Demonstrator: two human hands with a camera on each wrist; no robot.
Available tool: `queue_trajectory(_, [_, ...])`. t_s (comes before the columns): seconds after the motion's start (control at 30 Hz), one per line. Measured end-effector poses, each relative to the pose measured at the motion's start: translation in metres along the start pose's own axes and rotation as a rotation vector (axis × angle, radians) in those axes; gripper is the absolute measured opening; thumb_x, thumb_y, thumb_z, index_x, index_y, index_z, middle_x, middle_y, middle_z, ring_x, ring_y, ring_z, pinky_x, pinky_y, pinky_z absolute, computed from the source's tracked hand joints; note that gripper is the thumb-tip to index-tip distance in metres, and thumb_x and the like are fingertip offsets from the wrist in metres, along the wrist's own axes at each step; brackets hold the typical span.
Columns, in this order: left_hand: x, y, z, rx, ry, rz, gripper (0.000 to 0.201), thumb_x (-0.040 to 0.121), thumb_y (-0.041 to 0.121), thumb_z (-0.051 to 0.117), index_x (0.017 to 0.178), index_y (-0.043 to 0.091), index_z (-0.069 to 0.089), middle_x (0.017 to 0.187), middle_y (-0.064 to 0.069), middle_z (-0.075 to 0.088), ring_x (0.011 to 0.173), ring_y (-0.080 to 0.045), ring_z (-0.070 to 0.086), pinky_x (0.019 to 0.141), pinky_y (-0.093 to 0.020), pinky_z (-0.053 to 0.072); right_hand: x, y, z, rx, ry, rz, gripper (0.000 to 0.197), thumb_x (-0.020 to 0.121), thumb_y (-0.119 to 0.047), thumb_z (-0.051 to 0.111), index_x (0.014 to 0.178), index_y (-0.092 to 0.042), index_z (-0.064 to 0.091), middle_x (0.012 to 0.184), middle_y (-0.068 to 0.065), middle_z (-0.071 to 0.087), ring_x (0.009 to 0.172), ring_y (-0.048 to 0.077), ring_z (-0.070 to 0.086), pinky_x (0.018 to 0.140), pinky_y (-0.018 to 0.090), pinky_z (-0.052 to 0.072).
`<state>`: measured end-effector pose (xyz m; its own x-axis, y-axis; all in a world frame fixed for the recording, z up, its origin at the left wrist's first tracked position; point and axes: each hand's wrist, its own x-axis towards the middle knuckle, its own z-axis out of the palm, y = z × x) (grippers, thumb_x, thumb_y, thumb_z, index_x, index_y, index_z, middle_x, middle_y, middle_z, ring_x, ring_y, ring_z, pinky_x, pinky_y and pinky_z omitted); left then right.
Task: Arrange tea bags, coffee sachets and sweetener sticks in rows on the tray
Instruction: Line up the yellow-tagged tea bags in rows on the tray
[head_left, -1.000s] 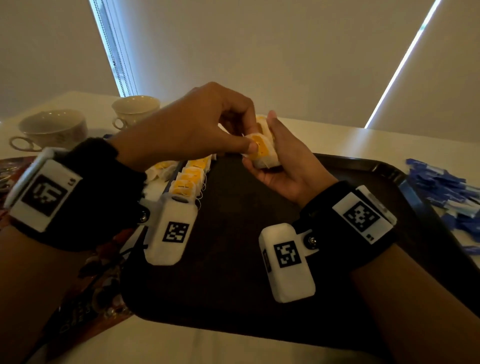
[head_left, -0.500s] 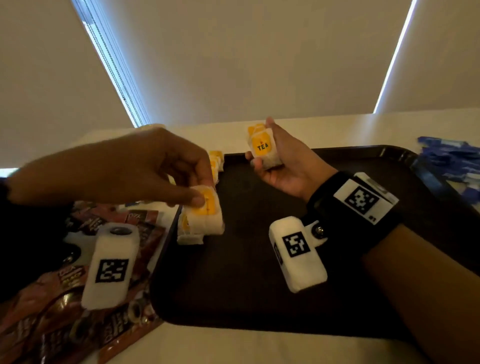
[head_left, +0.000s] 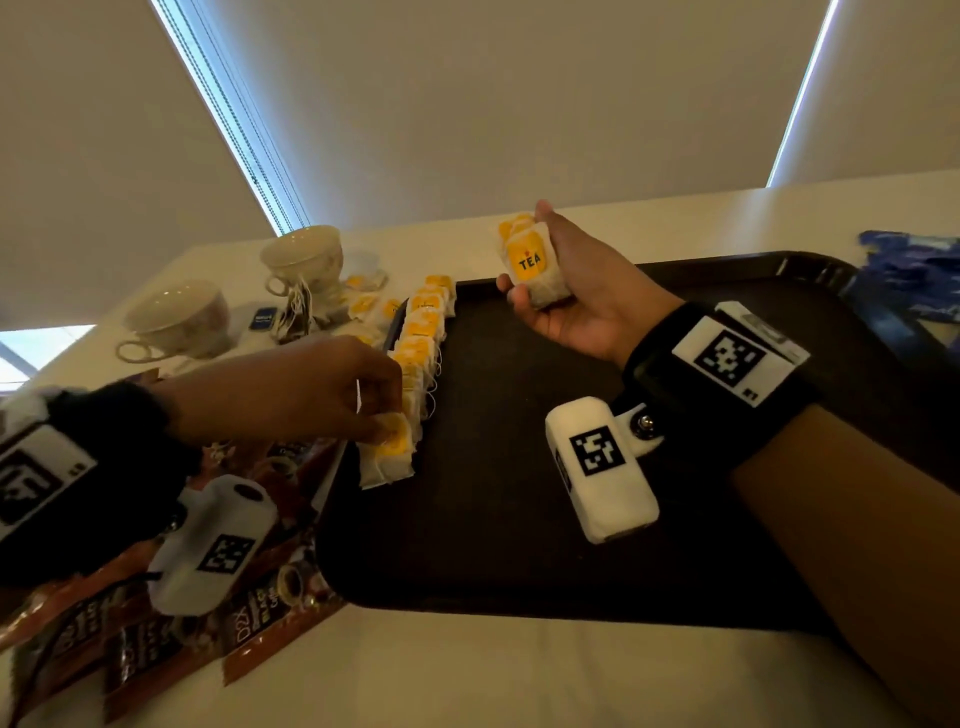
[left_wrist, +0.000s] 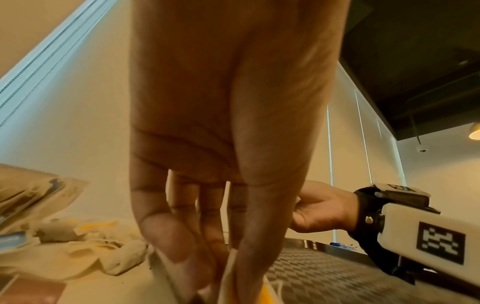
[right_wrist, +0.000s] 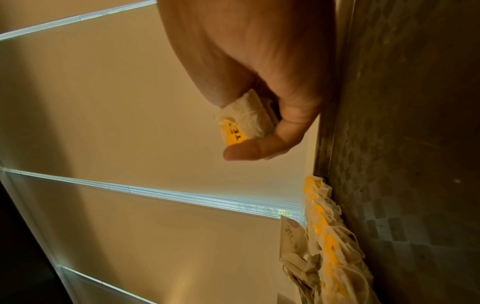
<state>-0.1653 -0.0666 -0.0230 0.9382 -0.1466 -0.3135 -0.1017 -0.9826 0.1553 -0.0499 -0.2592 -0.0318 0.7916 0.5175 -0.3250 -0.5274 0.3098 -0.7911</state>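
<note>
Pinching one tea bag (head_left: 388, 453) at the row's near end on the tray (head_left: 519, 545), left hand (head_left: 311, 389); right hand (head_left: 576, 296) cups a spare stack (head_left: 530, 265). Light, soft, crushable: grip by edges.

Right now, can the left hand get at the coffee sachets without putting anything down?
Probably not. The left hand is pinching a tea bag at the near end of the row on the tray. The coffee sachets lie uncovered just below that wrist, so once it lets go, the way looks free.

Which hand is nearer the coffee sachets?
Left. The left hand is placing a tea bag just above the coffee sachets; the right hand is across the tray.
</note>
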Motion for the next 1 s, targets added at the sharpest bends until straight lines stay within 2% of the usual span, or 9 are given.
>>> queue_trajectory(0.13, [0.003,0.001,-0.001,-0.007,0.013,-0.003,0.015,0.083,0.031,0.068,0.088,0.039,0.056,0.083,0.014,0.059,0.078,-0.002,0.056,0.066,-0.014,0.044,0.001,0.0,0.001,-0.011,0.001,-0.003,0.037,0.094,-0.047,0.047,0.089,-0.011,0.054,0.082,0.01,0.052,0.063,0.014,0.052,0.045,0.017,0.048])
queue_trajectory(0.27, [0.003,0.0,0.004,0.044,0.119,0.008,0.033,0.08,0.031,0.072,0.087,0.047,0.044,0.083,0.02,0.054,0.075,0.005,0.054,0.06,-0.011,0.04,0.001,0.0,0.001,-0.022,-0.003,0.0,0.037,0.094,-0.047,0.047,0.092,-0.011,0.055,0.081,0.01,0.053,0.063,0.014,0.053,0.046,0.017,0.048])
queue_trajectory(0.37, [-0.007,0.003,0.002,0.041,0.205,0.09,0.036,0.076,0.033,0.074,0.084,0.046,0.042,0.081,0.019,0.052,0.084,0.01,0.048,0.066,-0.005,0.04,0.002,0.0,0.001,-0.029,-0.001,-0.002,0.037,0.094,-0.048,0.047,0.094,-0.011,0.055,0.082,0.01,0.053,0.064,0.014,0.053,0.046,0.017,0.049])
queue_trajectory(0.5, [-0.017,0.013,0.004,0.146,0.047,0.16,0.03,0.082,0.04,0.065,0.098,0.053,0.044,0.093,0.023,0.046,0.083,0.005,0.05,0.066,-0.006,0.041,0.002,0.001,0.001,-0.052,0.003,-0.004,0.038,0.093,-0.048,0.047,0.095,-0.012,0.055,0.083,0.011,0.054,0.063,0.014,0.053,0.045,0.017,0.051])
queue_trajectory(0.6, [-0.014,0.012,0.013,0.203,-0.017,0.178,0.031,0.087,0.037,0.059,0.116,0.045,0.052,0.107,0.022,0.044,0.09,0.007,0.048,0.068,-0.004,0.04,0.0,0.002,0.003,-0.073,0.015,0.001,0.037,0.093,-0.048,0.048,0.095,-0.012,0.055,0.084,0.012,0.056,0.062,0.014,0.054,0.045,0.018,0.051])
queue_trajectory(0.7, [-0.01,0.011,0.014,0.204,-0.036,0.192,0.024,0.09,0.032,0.057,0.114,0.038,0.058,0.112,0.017,0.047,0.094,0.004,0.049,0.075,-0.007,0.042,-0.002,0.002,0.004,-0.077,0.019,0.005,0.038,0.092,-0.048,0.049,0.096,-0.012,0.055,0.083,0.013,0.056,0.061,0.014,0.054,0.045,0.018,0.052])
queue_trajectory(0.8, [-0.006,0.012,0.008,0.215,-0.094,0.189,0.025,0.09,0.03,0.058,0.113,0.041,0.058,0.108,0.021,0.047,0.094,0.005,0.049,0.079,-0.006,0.041,-0.003,0.002,0.004,-0.091,0.014,0.01,0.038,0.092,-0.049,0.049,0.095,-0.012,0.056,0.083,0.012,0.056,0.061,0.013,0.055,0.045,0.018,0.052])
queue_trajectory(0.87, [-0.006,0.017,-0.002,0.141,-0.006,0.184,0.022,0.086,0.037,0.061,0.108,0.043,0.057,0.097,0.022,0.052,0.088,0.006,0.051,0.072,-0.006,0.041,-0.004,0.003,0.005,-0.109,0.0,0.014,0.037,0.092,-0.049,0.049,0.095,-0.012,0.056,0.084,0.01,0.056,0.061,0.012,0.056,0.045,0.018,0.051])
queue_trajectory(1.0, [0.005,0.034,-0.02,-0.14,0.547,0.244,0.02,0.078,0.035,0.07,0.096,0.032,0.062,0.078,0.017,0.059,0.077,0.0,0.057,0.062,-0.01,0.042,-0.006,0.005,0.007,-0.128,-0.051,0.03,0.037,0.093,-0.047,0.049,0.095,-0.011,0.056,0.08,0.01,0.056,0.054,0.012,0.055,0.046,0.018,0.052])
